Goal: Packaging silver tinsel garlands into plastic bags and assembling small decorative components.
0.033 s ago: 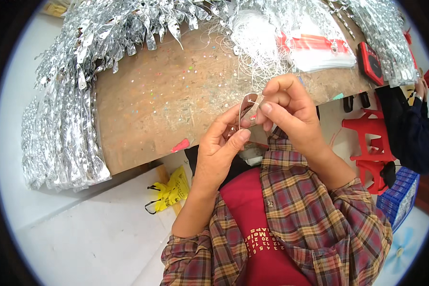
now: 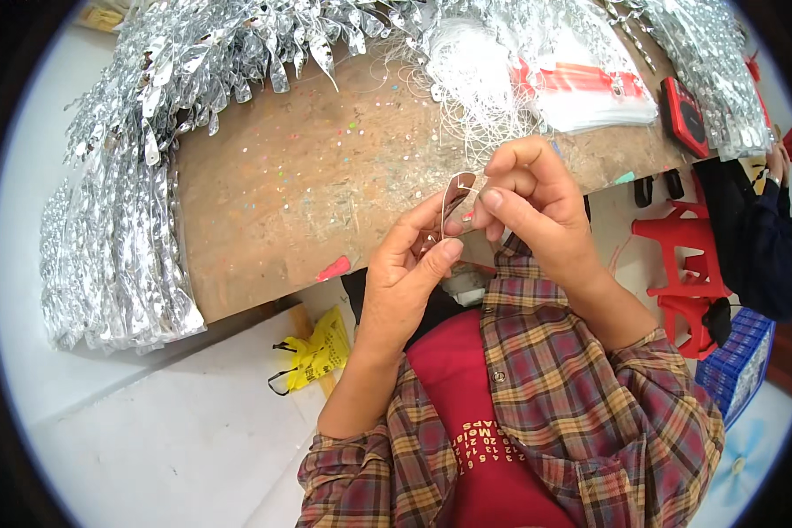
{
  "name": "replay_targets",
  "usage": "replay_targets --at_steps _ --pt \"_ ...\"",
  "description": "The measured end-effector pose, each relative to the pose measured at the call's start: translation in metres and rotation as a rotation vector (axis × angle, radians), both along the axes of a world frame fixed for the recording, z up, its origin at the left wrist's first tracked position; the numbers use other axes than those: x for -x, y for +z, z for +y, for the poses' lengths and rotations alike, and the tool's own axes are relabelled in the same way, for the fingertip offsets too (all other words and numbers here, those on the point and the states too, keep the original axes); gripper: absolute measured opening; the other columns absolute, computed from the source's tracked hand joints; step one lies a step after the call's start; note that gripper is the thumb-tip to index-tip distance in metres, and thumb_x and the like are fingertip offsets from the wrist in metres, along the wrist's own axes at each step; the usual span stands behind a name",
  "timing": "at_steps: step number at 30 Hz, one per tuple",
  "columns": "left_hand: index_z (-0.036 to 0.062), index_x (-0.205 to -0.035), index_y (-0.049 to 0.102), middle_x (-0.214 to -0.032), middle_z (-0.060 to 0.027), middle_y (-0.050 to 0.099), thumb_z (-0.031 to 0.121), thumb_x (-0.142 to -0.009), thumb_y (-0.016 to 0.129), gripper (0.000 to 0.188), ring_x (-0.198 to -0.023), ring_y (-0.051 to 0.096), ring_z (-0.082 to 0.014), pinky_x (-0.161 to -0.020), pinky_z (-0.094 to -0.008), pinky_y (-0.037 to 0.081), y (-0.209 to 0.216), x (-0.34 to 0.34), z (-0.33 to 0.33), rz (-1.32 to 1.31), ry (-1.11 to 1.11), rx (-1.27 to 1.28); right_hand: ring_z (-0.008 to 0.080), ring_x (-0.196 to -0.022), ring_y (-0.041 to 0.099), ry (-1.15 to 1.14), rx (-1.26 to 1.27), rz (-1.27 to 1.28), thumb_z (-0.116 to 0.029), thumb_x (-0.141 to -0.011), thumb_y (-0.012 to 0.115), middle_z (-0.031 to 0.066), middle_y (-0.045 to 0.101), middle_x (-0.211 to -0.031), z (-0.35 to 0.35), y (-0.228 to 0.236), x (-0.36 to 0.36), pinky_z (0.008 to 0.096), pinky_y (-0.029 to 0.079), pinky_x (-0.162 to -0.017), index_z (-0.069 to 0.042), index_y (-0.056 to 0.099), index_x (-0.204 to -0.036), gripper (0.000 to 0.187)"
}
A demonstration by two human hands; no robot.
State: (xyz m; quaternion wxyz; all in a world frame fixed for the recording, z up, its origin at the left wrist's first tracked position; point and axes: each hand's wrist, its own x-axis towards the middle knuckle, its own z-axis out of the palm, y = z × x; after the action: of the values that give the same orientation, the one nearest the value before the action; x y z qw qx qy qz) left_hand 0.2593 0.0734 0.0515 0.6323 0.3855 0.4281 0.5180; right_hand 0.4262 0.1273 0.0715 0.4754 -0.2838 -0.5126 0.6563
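Note:
My left hand (image 2: 407,273) is closed, thumb against fingers, on a shiny leaf-shaped foil piece (image 2: 454,192) that stands up above the thumb. A thin white string (image 2: 443,216) runs along this piece and bends over at its top toward my right hand (image 2: 541,207). The right thumb and forefinger are pressed together at the string's end, with the other fingers curled. Both hands hover over the front edge of the brown worktable (image 2: 264,194). Beyond them lies a tangled heap of white string (image 2: 475,84).
Silver foil strands (image 2: 119,264) hang over the table's left end and line its far side. Clear plastic bags with red print (image 2: 581,92) and a red device (image 2: 685,117) lie at right. Red stools (image 2: 682,246), a blue crate (image 2: 735,365) and another person's dark sleeve (image 2: 757,229) are beyond.

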Motion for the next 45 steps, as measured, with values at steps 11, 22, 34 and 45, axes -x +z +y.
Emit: replay_targets --at_steps 11,22,34,45 --pt "0.0052 -0.130 0.049 -0.110 -0.0041 0.057 0.005 -0.086 0.062 0.046 -0.092 0.054 -0.0091 -0.074 -0.0223 0.045 -0.008 0.000 -0.003 0.020 0.001 -0.038 0.0066 -0.072 0.057 -0.032 -0.004 -0.016 -0.004 -0.090 0.051 0.0051 0.062 -0.081 -0.003 -0.004 0.000 0.0210 0.045 -0.063 -0.003 0.046 -0.108 0.019" --pt "0.0009 -0.121 0.054 -0.119 -0.0082 0.051 0.005 -0.086 0.061 0.036 -0.109 0.052 -0.0165 -0.094 -0.0295 0.042 -0.013 0.000 -0.005 0.065 -0.033 -0.187 0.0095 -0.071 0.060 0.118 0.136 0.022 -0.007 -0.090 0.054 0.0057 0.062 -0.078 0.004 -0.009 -0.009 0.0212 0.048 -0.059 -0.003 0.049 -0.104 0.015" --pt "0.0023 -0.096 0.061 -0.104 -0.0036 0.059 0.012 -0.089 0.061 0.012 -0.075 0.050 -0.0048 -0.065 -0.0187 0.041 0.017 -0.003 0.016 -0.081 -0.013 -0.029 0.0085 -0.070 0.060 0.249 0.088 -0.028 -0.006 -0.091 0.053 0.0051 0.062 -0.078 0.002 -0.001 -0.013 0.0193 0.048 -0.057 -0.003 0.050 -0.100 0.010" --pt "0.0034 -0.090 0.060 -0.108 -0.0082 0.053 0.007 -0.088 0.060 0.004 -0.090 0.053 -0.0107 -0.078 -0.0234 0.043 0.015 -0.004 0.028 0.279 0.155 -0.434 0.0007 -0.051 0.030 0.434 0.128 -0.212 -0.019 -0.091 0.056 -0.0062 0.045 -0.069 0.027 0.010 -0.009 0.0180 0.023 -0.045 -0.005 0.057 -0.095 0.015"
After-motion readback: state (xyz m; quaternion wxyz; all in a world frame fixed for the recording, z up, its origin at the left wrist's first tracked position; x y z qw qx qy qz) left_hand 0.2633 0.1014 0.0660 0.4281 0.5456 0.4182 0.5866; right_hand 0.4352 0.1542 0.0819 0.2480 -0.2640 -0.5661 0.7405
